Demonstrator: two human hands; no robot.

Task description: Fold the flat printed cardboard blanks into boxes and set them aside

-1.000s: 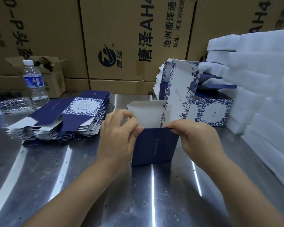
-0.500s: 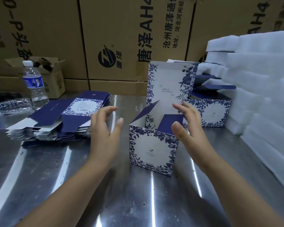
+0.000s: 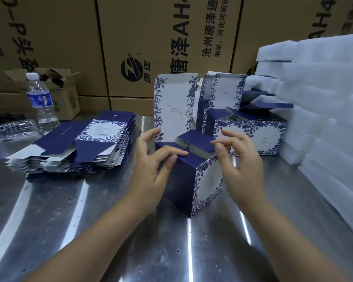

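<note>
A blue-and-white floral box (image 3: 194,180) stands on the metal table (image 3: 90,210), one corner turned toward me, its tall lid flap (image 3: 174,106) upright at the back. My left hand (image 3: 153,165) presses its fingertips on the left blue side flap at the box's top. My right hand (image 3: 240,161) hovers at the right top edge, thumb and fingers touching the right blue flap. A stack of flat blanks (image 3: 75,147) lies to the left. Folded boxes (image 3: 251,127) with open lids stand behind on the right.
White foam blocks (image 3: 324,110) are piled along the right side. A water bottle (image 3: 41,100) stands at the back left, with a crushed one (image 3: 14,128) lying beside it. Large brown cartons (image 3: 151,41) wall off the back, and a small open carton (image 3: 65,92) sits at their foot.
The box was turned upright, then rotated so a corner faces me. Both hands moved from apart onto its top side flaps, which are folding inward.
</note>
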